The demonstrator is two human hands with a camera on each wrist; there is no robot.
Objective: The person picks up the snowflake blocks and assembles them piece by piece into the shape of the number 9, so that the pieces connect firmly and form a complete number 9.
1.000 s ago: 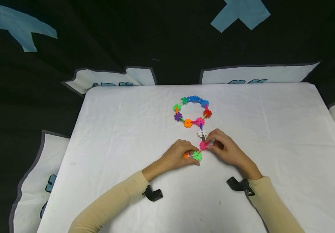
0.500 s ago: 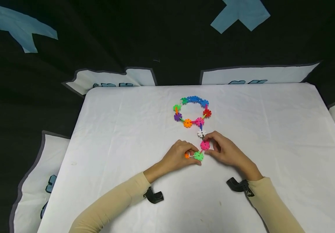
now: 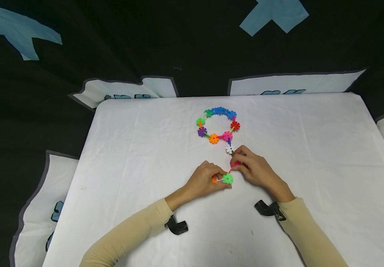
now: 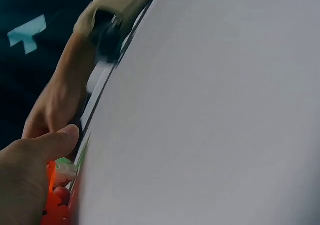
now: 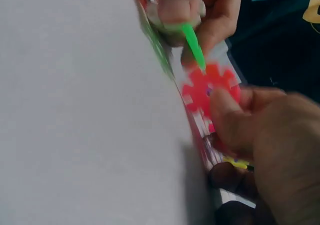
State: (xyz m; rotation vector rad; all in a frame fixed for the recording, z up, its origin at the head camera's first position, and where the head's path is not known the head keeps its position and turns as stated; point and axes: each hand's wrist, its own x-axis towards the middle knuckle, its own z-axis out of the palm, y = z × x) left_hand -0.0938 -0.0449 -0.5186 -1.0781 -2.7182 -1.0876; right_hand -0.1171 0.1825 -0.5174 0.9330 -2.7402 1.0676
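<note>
Notched plastic snowflake discs are joined into a ring with a tail on the white cloth. My left hand pinches the tail's near end, where a green disc and an orange disc show between thumb and fingers. Just to the right, my right hand pinches a pink disc between thumb and fingertips. In the right wrist view this pink disc meets the edge of the green one. Beyond those fingertips lies a white disc, partly covered, linking toward the ring.
The ring of discs, with an orange disc and a purple disc on its near side, lies flat farther back. A white cloth covers the table, and a dark curtain hangs behind its far edge.
My right fingers have closed farther over the pink disc, which has turned and is now mostly covered in the head view. My left hand keeps its hold almost unmoved.
</note>
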